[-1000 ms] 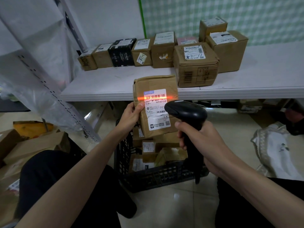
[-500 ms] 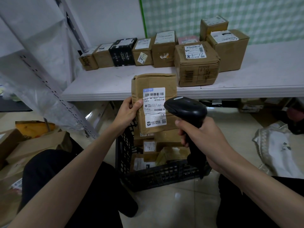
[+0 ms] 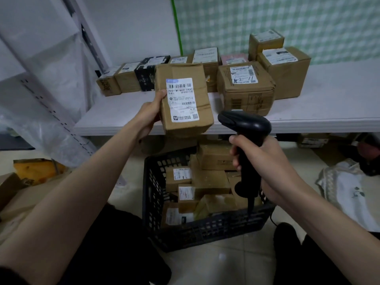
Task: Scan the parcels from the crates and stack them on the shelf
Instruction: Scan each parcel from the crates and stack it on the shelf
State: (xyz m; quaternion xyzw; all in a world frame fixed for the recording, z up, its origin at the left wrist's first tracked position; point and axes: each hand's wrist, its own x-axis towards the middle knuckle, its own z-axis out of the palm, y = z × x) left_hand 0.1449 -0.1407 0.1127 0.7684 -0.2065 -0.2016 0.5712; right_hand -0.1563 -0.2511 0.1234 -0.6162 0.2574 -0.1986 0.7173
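Head view: white shelf (image 3: 329,103) holds boxes along checked wall; tiled floor. Left hand (image 3: 149,114) grips labelled parcel (image 3: 183,99) above crate (image 3: 205,231); right hand (image 3: 265,163) grips scanner (image 3: 245,128). Label print illegible.

brown parcel (image 3: 185,99), black crate (image 3: 205,231), black scanner (image 3: 245,128)

A held parcel (image 3: 183,99) hides part of the box row at the shelf's (image 3: 329,103) back edge; its label print (image 3: 181,99) blurs. Left hand (image 3: 149,114) fingers vanish behind it. Crate's (image 3: 152,194) lower parcels lie buried.
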